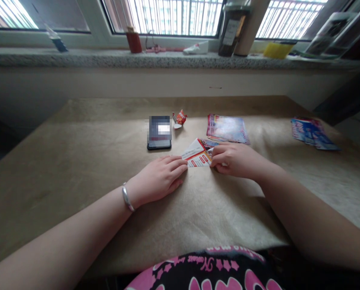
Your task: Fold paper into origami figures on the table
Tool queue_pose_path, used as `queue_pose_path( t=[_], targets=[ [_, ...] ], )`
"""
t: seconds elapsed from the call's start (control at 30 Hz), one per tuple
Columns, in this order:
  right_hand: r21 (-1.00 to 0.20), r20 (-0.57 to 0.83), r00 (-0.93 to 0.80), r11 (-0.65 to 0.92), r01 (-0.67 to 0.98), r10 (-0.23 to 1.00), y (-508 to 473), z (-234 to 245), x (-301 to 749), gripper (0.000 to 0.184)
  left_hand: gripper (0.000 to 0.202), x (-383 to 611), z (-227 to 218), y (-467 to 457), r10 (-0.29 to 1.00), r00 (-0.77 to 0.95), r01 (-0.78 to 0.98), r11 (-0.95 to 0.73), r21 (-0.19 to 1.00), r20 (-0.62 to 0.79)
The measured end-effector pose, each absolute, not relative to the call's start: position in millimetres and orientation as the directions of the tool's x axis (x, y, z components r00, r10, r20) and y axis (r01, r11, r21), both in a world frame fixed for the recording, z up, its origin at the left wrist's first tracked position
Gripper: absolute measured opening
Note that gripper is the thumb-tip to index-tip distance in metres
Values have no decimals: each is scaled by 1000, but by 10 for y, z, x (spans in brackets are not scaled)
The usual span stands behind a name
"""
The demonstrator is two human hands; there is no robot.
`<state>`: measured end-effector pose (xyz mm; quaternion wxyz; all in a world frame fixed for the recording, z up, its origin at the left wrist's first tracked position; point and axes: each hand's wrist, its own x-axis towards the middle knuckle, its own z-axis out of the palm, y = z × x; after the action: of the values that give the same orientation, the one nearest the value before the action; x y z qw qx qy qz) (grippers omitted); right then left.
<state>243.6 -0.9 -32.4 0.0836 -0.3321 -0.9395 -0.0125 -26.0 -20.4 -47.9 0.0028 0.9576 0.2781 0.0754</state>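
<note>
A folded sheet of printed paper (198, 155), white with red and orange marks, lies on the table (77, 161) between my hands. My left hand (160, 179) rests flat beside its left edge, fingers together and stretched, fingertips touching the paper; a silver bracelet sits on that wrist. My right hand (237, 160) has its fingers curled and pinches the paper's right edge against the table.
A black phone (159, 133) lies just behind the paper. A small folded paper figure (179, 119) stands beyond it. Printed leaflets (226, 129) lie at the back, more leaflets (311, 133) at far right. The windowsill holds a red cup (134, 41) and a yellow box (278, 50).
</note>
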Motion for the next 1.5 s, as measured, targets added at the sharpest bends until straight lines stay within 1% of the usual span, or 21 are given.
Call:
queue_pose_path(
  t=[0.2, 0.47, 0.7, 0.93, 1.17, 1.33, 1.43, 1.5],
  targets=[
    [-21, 134, -762, 771, 637, 633, -21, -278, 2498, 20, 34, -243, -480, -199, 529, 834, 529, -847, 49, 154],
    [58, 49, -723, 721, 691, 689, -46, -225, 2568, 18, 34, -204, -473, -200, 533, 833, 533, -845, 43, 147],
    [58, 20, -720, 718, 694, 694, -47, -197, 2601, 19, 33, -183, -460, -199, 536, 832, 536, -843, 46, 138],
    [34, 53, -720, 720, 693, 692, -66, -188, 2595, 19, 32, -190, -431, -200, 524, 835, 521, -851, 66, 170],
    [58, 75, -699, 696, 716, 712, -39, -228, 2539, 15, 30, -215, -405, -203, 517, 834, 518, -854, 46, 195],
    [11, 133, -624, 628, 778, 770, -21, -281, 2453, 19, 25, -257, -383, -180, 468, 858, 468, -882, 52, 210],
    [-3, 169, -609, 618, 786, 775, -34, -334, 2400, 25, 25, -290, -383, -184, 444, 865, 440, -895, 72, 233],
    [-33, 185, -622, 638, 770, 761, -38, -375, 2370, 31, 25, -307, -388, -191, 444, 859, 433, -896, 100, 255]
  ],
)
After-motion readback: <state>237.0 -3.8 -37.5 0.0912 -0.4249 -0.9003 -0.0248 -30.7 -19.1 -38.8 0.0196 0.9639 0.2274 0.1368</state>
